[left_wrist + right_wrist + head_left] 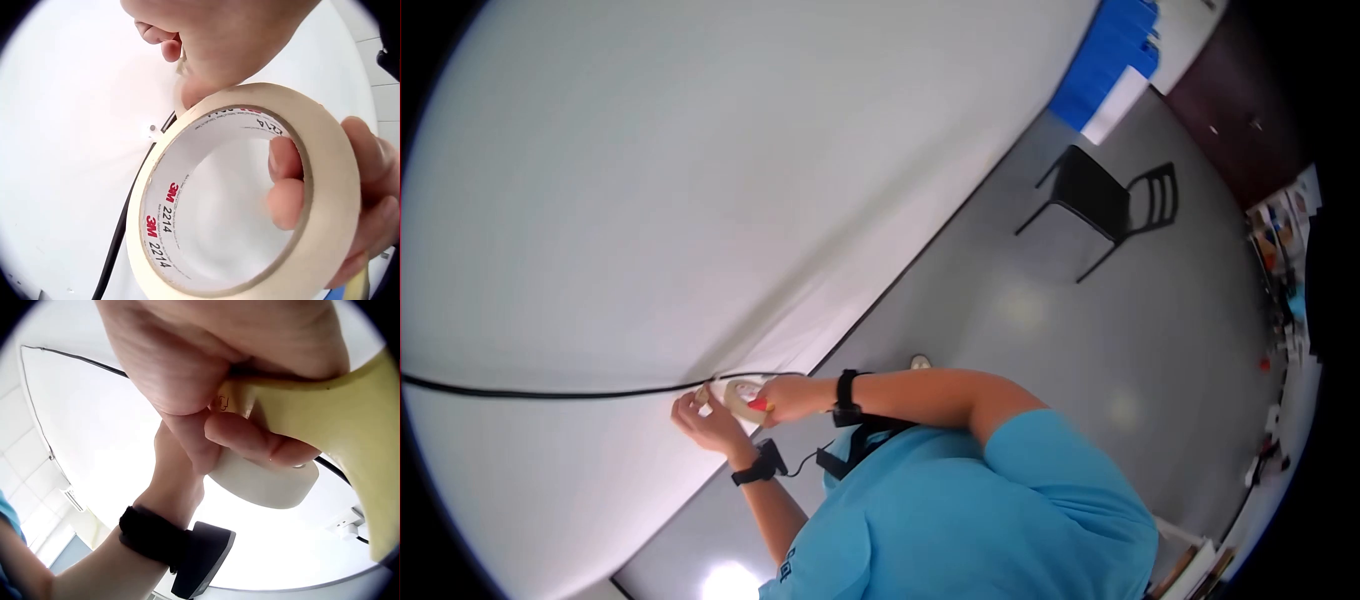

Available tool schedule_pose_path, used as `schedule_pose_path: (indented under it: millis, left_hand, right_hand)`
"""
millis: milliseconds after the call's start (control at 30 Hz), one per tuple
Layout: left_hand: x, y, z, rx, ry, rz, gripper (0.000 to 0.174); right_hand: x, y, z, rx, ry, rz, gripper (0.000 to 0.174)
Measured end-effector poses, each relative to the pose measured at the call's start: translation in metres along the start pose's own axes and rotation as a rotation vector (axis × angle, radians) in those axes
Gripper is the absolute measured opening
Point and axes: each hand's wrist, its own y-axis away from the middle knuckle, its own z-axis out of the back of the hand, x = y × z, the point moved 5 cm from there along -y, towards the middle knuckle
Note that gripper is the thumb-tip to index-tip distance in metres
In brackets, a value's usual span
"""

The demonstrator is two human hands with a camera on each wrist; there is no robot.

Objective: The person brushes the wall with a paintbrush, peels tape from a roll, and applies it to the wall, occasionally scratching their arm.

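Observation:
A roll of masking tape (332, 175), printed 3M 2214 inside its core, is gripped at its rim by my right hand (798, 397), two fingertips reaching into the core. That same hand also holds a pale yellow, smooth, curved object (350, 419), whose kind I cannot tell. Close beside the roll, my left hand (708, 428) pinches a piece of tape (181, 69) near the wall; part of its grip is hidden. Behind the roll, a black cable (119, 231) runs along the white wall, and a small white clip (154, 131) sits against it.
The white wall (700, 200) fills the left side. A black chair (1095, 195) stands on the grey floor (1000, 320), with a blue object (1105, 60) beyond it. A wall socket with a plug (349, 528) shows in the right wrist view.

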Motion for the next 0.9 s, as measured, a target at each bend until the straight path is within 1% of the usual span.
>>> schedule_pose_path:
  millis: [33, 67, 100, 133, 167, 200, 233, 333, 400, 467, 533, 600, 700, 733, 767, 900]
  left_hand:
    - [0.007, 0.002, -0.004, 0.023, 0.052, 0.07, 0.023]
    - [0.01, 0.001, -0.004, 0.084, 0.067, 0.108, 0.022]
    - [0.007, 0.001, -0.002, 0.07, 0.066, 0.023, 0.021]
    - [0.0, 0.0, 0.001, 0.109, 0.051, 0.051, 0.021]
    - [0.012, 0.004, -0.005, 0.113, 0.109, 0.103, 0.02]
    - [0.01, 0.004, -0.004, 0.127, 0.137, 0.135, 0.02]
    - [0.009, 0.003, -0.002, 0.137, 0.144, 0.135, 0.021]
    - [0.012, 0.006, -0.003, 0.151, 0.183, 0.132, 0.022]
    - [0.01, 0.004, -0.003, 0.152, 0.194, 0.145, 0.025]
    - [0.011, 0.005, -0.003, 0.149, 0.159, 0.144, 0.026]
    - [0.006, 0.002, -0.001, 0.116, 0.187, 0.12, 0.027]
    - [0.008, 0.003, -0.004, 0.094, 0.171, 0.113, 0.028]
    - [0.009, -0.002, -0.004, 0.0, 0.154, 0.098, 0.029]
    - [0.01, 0.001, -0.004, 0.001, 0.15, 0.101, 0.029]
    - [0.01, 0.002, -0.004, -0.003, 0.14, 0.096, 0.028]
    - [0.013, 0.004, -0.005, 0.01, 0.143, 0.132, 0.027]
  right_hand:
    - [0.007, 0.005, 0.006, 0.029, 0.017, -0.019, 0.038]
    - [0.003, 0.001, 0.004, 0.063, 0.037, -0.007, 0.037]
    - [0.0, -0.001, 0.003, 0.048, 0.065, 0.058, 0.035]
    - [0.0, 0.0, 0.005, 0.077, 0.061, 0.037, 0.036]
    - [-0.005, -0.003, 0.004, 0.078, 0.091, 0.063, 0.038]
    - [0.001, 0.001, 0.01, 0.075, 0.101, 0.036, 0.039]
    - [-0.005, -0.002, 0.009, 0.089, 0.113, 0.045, 0.039]
    - [-0.011, -0.001, 0.011, 0.118, 0.075, -0.05, 0.039]
    - [-0.009, 0.001, 0.014, 0.108, 0.128, -0.079, 0.041]
    - [-0.005, 0.007, 0.015, 0.09, 0.094, -0.087, 0.043]
    - [-0.004, 0.011, 0.015, 0.066, 0.062, -0.105, 0.045]
    - [-0.001, 0.01, 0.013, -0.003, 0.016, -0.084, 0.045]
    - [0.006, 0.012, 0.01, -0.053, -0.013, -0.043, 0.043]
    - [0.01, 0.013, 0.011, -0.085, -0.029, -0.031, 0.042]
    - [0.013, 0.014, 0.011, -0.025, -0.033, -0.081, 0.045]
    - [0.008, 0.011, 0.01, -0.035, -0.07, -0.114, 0.047]
